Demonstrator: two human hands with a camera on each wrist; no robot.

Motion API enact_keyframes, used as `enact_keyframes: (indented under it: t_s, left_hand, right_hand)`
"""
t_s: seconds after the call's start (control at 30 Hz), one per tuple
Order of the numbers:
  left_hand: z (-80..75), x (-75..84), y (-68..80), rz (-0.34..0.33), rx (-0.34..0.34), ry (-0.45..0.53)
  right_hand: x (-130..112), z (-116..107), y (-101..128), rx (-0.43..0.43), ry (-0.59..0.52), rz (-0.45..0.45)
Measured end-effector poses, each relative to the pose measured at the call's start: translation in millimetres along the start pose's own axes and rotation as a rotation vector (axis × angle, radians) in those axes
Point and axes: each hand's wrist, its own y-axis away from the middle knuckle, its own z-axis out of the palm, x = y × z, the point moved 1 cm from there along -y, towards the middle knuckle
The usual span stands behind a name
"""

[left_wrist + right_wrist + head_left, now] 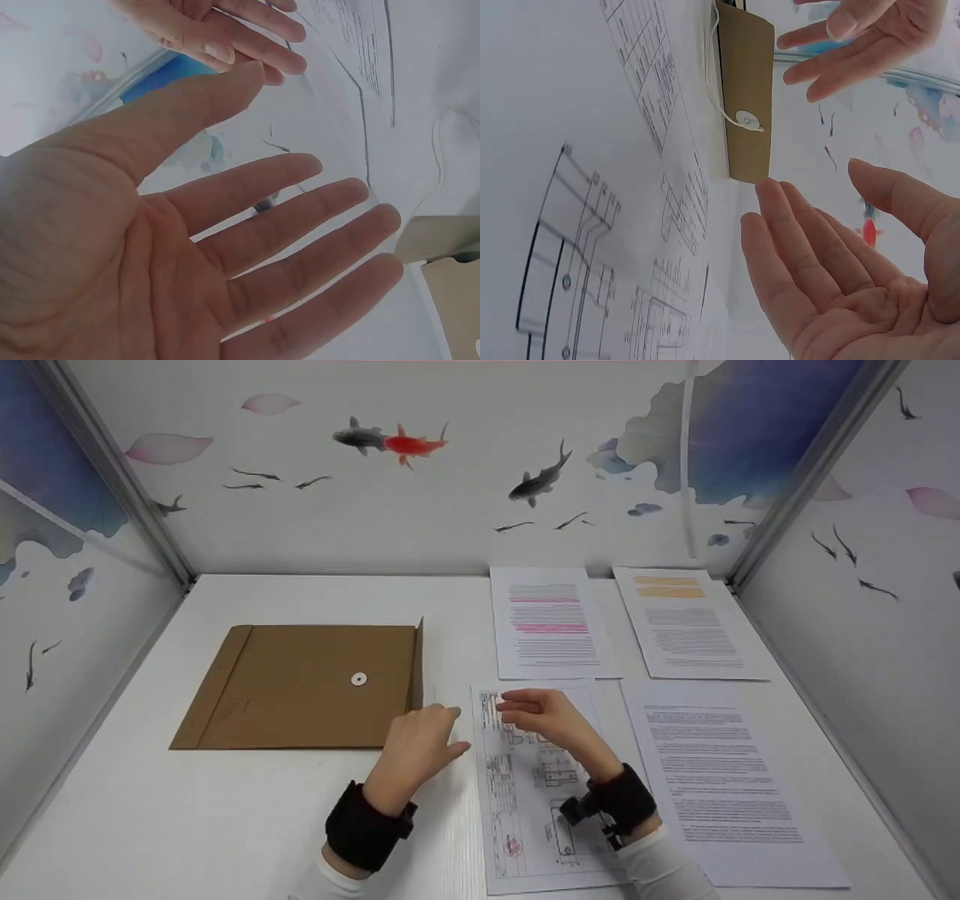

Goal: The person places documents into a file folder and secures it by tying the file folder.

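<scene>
Drawing sheet [536,802] lies flat just right of the brown envelope [300,686], bare white table [187,825] in front of both. Right hand [551,720] hovers over the sheet's far end, fingers straight, holding nothing; left hand [420,750] hangs spread and empty beside the envelope's open edge. Only the right wrist view shows the envelope's string [721,97] and washer.

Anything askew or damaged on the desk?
No damage or spills. Only oddity: the brown envelope lies with its flap lifted at the right edge, unfastened. The four sheets lie flat; both hands hover open over the drawing sheet, holding nothing.
</scene>
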Motion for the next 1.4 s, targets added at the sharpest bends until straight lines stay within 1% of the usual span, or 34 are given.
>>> enact_keyframes:
  t_s: [0.17,0.3,0.53,0.77,0.87,1.1,1.27,1.4]
  left_hand:
    - [8.2,8.5,-0.2,0.053,-0.099,0.021]
    - [16.4,14.5,-1.3,0.078,-0.164,0.005]
    - [28.8,22.0,-0.2,0.115,-0.214,-0.044]
    - [38.6,22.0,-0.7,0.103,-0.297,-0.098]
    - [41.4,20.8,-1.2,0.096,-0.308,-0.097]
    - [42.6,19.3,-1.3,0.091,-0.295,-0.073]
    - [43.6,18.7,-1.3,0.08,-0.306,-0.046]
    - [44.0,18.6,-1.8,0.07,-0.316,-0.034]
  right_hand:
    - [9,-14,6,0.021,0.033,0.014]
    - [14,-26,9,0.029,0.029,0.041]
    - [24,-51,15,0.04,0.041,0.083]
    - [33,-75,22,0.049,0.057,0.127]
    - [36,-84,26,0.057,0.065,0.144]
    - [42,-102,32,0.072,0.1,0.182]
    - [46,-109,35,0.089,0.121,0.209]
    - [49,-112,37,0.092,0.098,0.23]
